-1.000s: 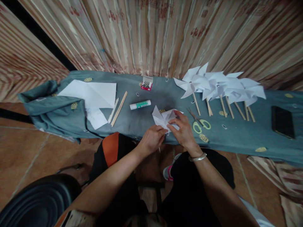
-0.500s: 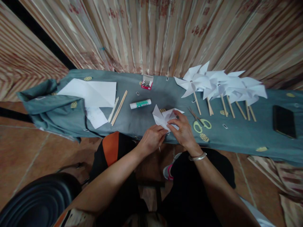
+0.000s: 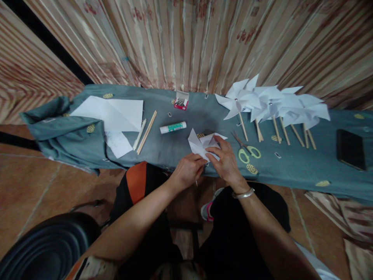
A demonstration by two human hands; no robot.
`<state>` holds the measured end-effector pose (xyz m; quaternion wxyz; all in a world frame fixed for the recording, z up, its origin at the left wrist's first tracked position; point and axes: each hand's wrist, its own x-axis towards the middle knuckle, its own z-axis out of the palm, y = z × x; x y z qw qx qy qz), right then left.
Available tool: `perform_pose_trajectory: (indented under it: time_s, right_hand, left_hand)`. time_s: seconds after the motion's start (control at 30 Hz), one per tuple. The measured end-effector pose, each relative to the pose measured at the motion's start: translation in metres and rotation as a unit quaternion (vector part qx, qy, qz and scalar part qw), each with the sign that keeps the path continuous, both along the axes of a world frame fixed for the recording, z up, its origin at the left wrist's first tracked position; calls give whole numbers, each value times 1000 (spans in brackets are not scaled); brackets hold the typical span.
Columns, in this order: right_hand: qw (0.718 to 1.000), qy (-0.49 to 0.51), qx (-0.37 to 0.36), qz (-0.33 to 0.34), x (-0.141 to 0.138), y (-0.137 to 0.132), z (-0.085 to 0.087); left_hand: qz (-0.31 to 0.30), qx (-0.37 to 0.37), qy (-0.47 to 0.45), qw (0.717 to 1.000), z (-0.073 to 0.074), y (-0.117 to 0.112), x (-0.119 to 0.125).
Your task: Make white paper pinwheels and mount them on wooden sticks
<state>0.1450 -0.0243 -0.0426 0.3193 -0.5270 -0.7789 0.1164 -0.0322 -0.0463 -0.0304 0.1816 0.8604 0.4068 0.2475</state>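
A white paper pinwheel [image 3: 198, 147], partly folded with its blades raised, lies at the near edge of the cloth-covered table. My left hand [image 3: 188, 170] is closed on its lower edge, fingers pinched together. My right hand [image 3: 225, 160] grips the pinwheel from the right, its bent fingers pressing on the paper and partly covering it. A thin pale tip pokes out below my left hand; I cannot make out what it belongs to. Scissors [image 3: 244, 149] with green handles lie just right of my right hand. Beyond the pinwheel is a glue stick [image 3: 173, 127].
Several finished pinwheels [image 3: 239, 100] on wooden sticks overlap at the back right. A phone [image 3: 350, 149] lies at the far right. A small red box of pins [image 3: 181, 103] stands open at the back. Wooden sticks [image 3: 147, 132], a white pencil-like stick [image 3: 140, 134] and paper sheets [image 3: 125, 112] are on the left.
Almost nothing differs. Both hands keep the same hold on the pinwheel, and the camera view has shifted very slightly.
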Motion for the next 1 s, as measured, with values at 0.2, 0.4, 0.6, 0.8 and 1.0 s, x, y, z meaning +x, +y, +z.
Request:
perform_pose_trajectory:
  time_s: [0.2,0.4,0.6,0.8,1.0]
  right_hand:
    - [997,-82,14,0,-4,-6,4]
    - [989,-146,16,-5,-7,-17,5]
    - [986,-166,11,14,-9,-26,5]
    - [988,-156,-4,18,-11,-27,0]
    - [991,-130,4,12,-13,-25,1]
  left_hand:
    - [1,-10,10,1000,1,0,0]
    - [3,-19,17,1000,2,-1,1]
    - [8,-32,30,999,2,-3,1]
    - [29,-8,41,999,4,-5,0]
    - [14,26,85,996,7,-4,2]
